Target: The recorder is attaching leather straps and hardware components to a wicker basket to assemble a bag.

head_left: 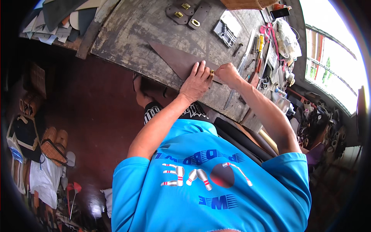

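Note:
A dark brown, pointed piece of leather [172, 58] lies flat along the near edge of the workbench. My left hand [196, 84] rests on its right part, fingers stretched out and pressing down. Just right of those fingers shows a small brass-coloured piece [212, 72], partly hidden between my hands. My right hand [228, 73] is closed beside it at the right end of the leather, fingers curled in. What my right fingers grip is too small and covered to make out.
Farther back on the bench [127, 34] lie dark leather pieces with brass clasps [188, 14] and an open case of small tools [228, 29]. To the right are a steel ruler [247, 50], a yellow-handled screwdriver [261, 41] and scissors [264, 82]. Leather scraps [63, 23] fill the back left.

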Demonstrator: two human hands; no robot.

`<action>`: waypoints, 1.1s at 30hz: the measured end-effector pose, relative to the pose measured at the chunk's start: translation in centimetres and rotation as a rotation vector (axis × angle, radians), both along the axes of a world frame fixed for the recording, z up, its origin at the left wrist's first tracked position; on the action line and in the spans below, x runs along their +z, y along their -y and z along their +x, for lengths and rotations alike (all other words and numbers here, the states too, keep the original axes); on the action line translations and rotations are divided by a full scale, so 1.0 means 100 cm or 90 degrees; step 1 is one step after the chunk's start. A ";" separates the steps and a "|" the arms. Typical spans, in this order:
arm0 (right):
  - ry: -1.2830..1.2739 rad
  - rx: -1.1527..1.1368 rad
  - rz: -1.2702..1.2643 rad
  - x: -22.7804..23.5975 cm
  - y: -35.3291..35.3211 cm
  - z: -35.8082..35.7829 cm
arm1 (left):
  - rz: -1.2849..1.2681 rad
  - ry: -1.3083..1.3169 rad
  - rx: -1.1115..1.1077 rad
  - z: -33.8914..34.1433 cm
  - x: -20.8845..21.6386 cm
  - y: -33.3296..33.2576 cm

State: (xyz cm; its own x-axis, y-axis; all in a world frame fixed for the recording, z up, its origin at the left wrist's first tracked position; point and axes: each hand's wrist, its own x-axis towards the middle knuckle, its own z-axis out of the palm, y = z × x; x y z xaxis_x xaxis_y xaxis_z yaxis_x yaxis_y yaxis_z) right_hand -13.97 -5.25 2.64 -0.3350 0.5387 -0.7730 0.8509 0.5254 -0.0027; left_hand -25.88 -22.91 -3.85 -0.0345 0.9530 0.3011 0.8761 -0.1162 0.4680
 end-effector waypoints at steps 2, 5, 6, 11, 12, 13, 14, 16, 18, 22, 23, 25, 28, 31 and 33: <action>0.034 0.022 -0.036 0.010 0.007 -0.015 | 0.003 0.013 0.003 0.001 -0.003 0.001; -0.097 -0.044 0.171 0.020 0.012 -0.003 | 0.011 0.030 0.007 0.003 -0.005 0.000; -0.129 -0.090 0.214 0.032 0.016 0.007 | 0.010 0.031 0.017 0.003 -0.005 0.000; -0.322 -0.043 0.174 0.040 0.037 0.067 | -0.014 0.039 0.010 0.005 0.006 -0.003; -0.375 -0.013 0.194 0.030 0.039 0.076 | -0.028 0.032 0.005 0.005 0.009 -0.003; -0.433 0.011 0.208 0.022 0.041 0.079 | -0.032 0.012 0.000 0.004 0.013 -0.005; -0.452 0.002 0.206 0.016 0.042 0.083 | -0.053 0.009 -0.009 0.004 0.016 -0.006; -0.422 -0.013 0.159 0.005 0.047 0.088 | -0.067 0.030 -0.012 0.002 0.027 -0.007; -0.406 -0.040 0.152 0.001 0.054 0.088 | -0.044 0.053 -0.003 -0.001 0.029 -0.011; -0.396 -0.211 0.123 -0.003 0.084 0.081 | -0.036 0.142 0.087 0.003 0.042 -0.014; -0.400 -0.263 0.117 -0.005 0.092 0.076 | -0.055 0.186 0.153 0.006 0.044 -0.014; -0.405 -0.350 0.111 -0.004 0.107 0.061 | -0.071 0.154 0.201 0.016 0.045 -0.016; -0.454 -0.483 0.032 -0.005 0.122 0.045 | -0.182 0.234 0.251 0.029 0.040 -0.017; -0.502 -0.555 -0.078 -0.001 0.123 0.058 | -0.155 0.157 0.240 0.032 0.032 -0.017; -0.508 -0.576 -0.143 -0.001 0.116 0.078 | -0.149 0.116 0.232 0.036 0.035 -0.019</action>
